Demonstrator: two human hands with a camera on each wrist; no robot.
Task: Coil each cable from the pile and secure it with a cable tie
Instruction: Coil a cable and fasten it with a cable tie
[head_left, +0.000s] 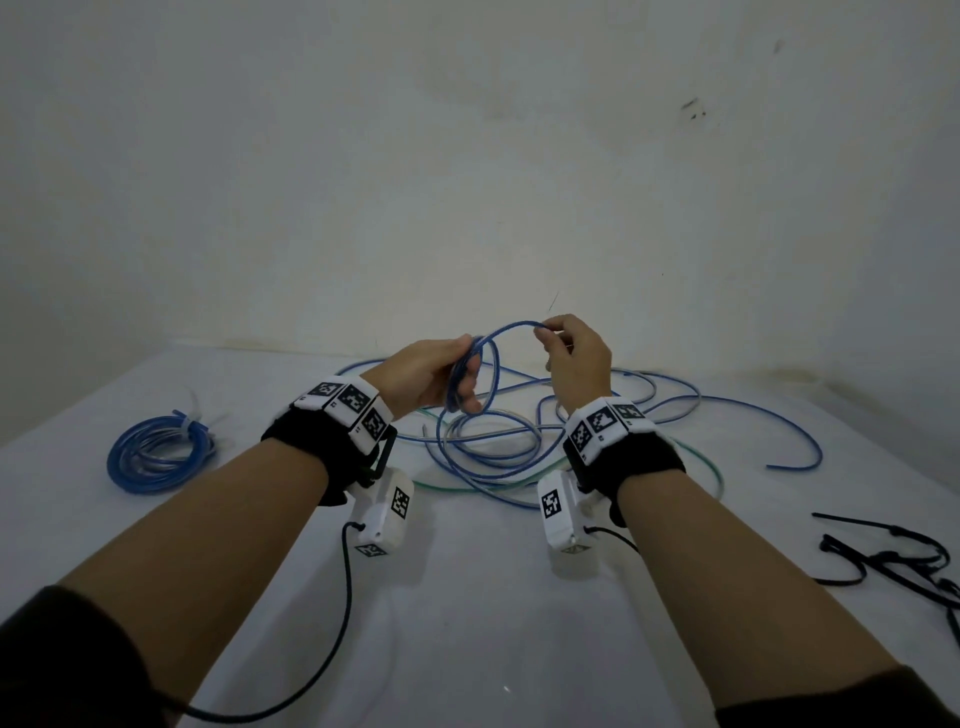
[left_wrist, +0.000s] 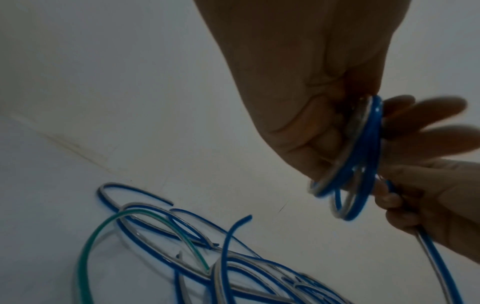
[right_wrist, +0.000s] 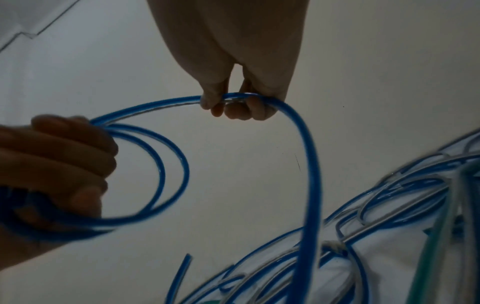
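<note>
My left hand (head_left: 439, 376) is curled round a small bundle of loops of the glossy blue plastic-sheathed cable (head_left: 511, 326), the turns gathered against my fingers (left_wrist: 426, 107) and hanging below them. My right hand (head_left: 574, 358) pinches that same cable between thumb and fingertips (right_wrist: 239, 111) at the top of a fresh arc, level with my left hand and just to its right. From that pinch the cable runs one way leftward in a curve into the bundle, and the other way straight down to the loose tangle of blue, clear and green cables (head_left: 519, 447) on the white table (head_left: 467, 623) beneath both hands. So the length to be laid in lies across the gap between my hands; I judge the next move to be carrying my right hand leftward to my left hand.

The air between and above my hands is open. The slack below is crossed by other strands, so it may snag as it rises. A finished blue coil (head_left: 158, 457) lies well off to my left, and the black cable ties (head_left: 893, 561) lie near the table's right edge, nearer my right hand.
</note>
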